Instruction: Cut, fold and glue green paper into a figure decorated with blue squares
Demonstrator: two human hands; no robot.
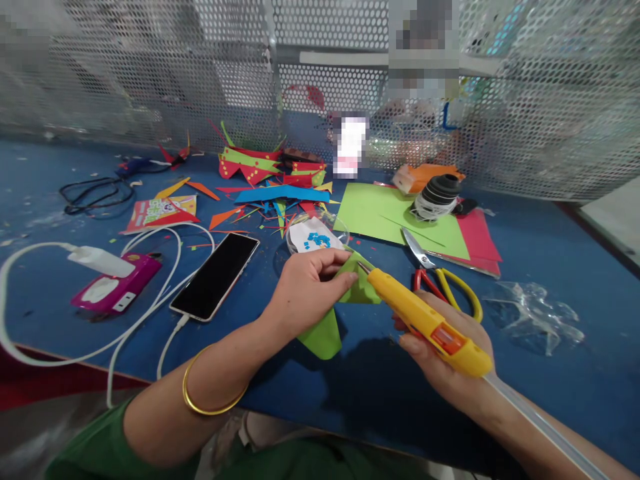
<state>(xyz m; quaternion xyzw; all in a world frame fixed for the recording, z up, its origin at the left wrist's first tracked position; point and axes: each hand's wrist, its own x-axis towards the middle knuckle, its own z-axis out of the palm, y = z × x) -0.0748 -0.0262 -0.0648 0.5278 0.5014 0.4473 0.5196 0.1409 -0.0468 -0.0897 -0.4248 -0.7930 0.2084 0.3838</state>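
Note:
My left hand [310, 290] pinches a folded piece of green paper [323, 333] between thumb and fingers, above the front part of the table. My right hand [440, 347] is wrapped round a yellow glue gun [425, 320], whose metal tip touches or nearly touches the green paper beside my left thumb. Just behind my left hand lies a clear round dish with white paper [307, 233] and small blue bits [318, 240]. Red and yellow scissors [445, 280] lie partly behind my right hand, blades towards the back.
On the left are a phone [216, 277], a purple power bank [117, 287] and white cables. Paper scraps [283, 195] and red-green cutouts [250, 165] lie behind. Green sheets [370, 207], a black roll [437, 197] and clear plastic [537, 313] sit right. Perforated metal [165, 73] borders the back.

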